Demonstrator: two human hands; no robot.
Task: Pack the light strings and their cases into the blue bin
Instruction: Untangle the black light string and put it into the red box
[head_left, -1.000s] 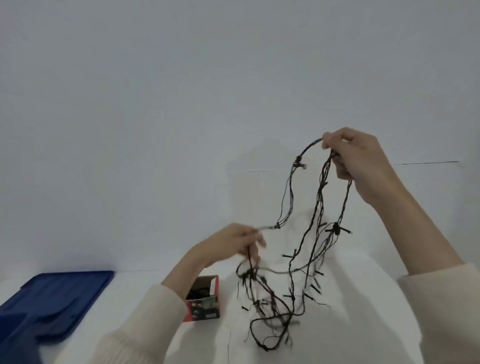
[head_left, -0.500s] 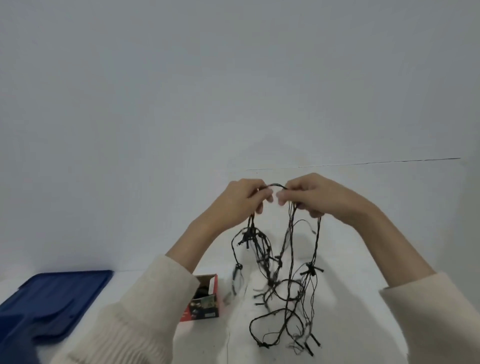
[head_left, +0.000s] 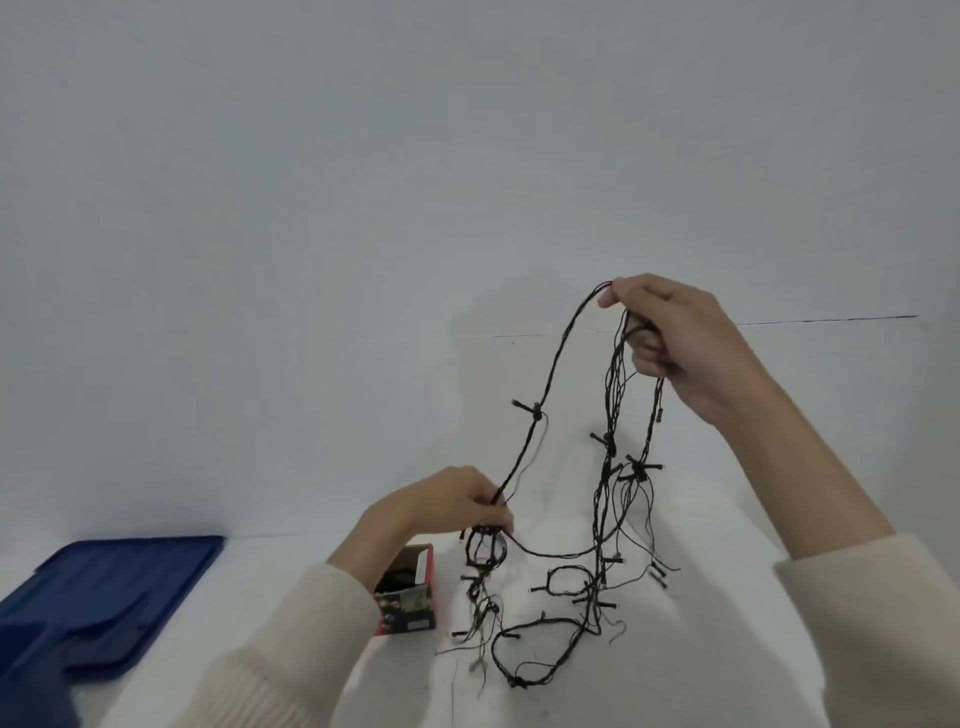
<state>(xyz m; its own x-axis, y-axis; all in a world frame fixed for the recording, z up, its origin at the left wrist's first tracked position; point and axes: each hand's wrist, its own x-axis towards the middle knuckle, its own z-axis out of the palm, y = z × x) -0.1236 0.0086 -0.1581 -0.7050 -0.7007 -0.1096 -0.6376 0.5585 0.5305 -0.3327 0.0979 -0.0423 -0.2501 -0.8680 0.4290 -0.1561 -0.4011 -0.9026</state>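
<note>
Both hands' fingers pinch the light string.

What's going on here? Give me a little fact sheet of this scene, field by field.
Right hand: raised, grips gathered loops of the string
Left hand: lower, pinches one strand
Light string: dark wire with small bulbs, lower loops hanging down to the white table
Red box: small, open on top, something dark inside, on the table by the left forearm
Blue plastic part: far left, bin or lid, cannot tell; no string in it
</note>
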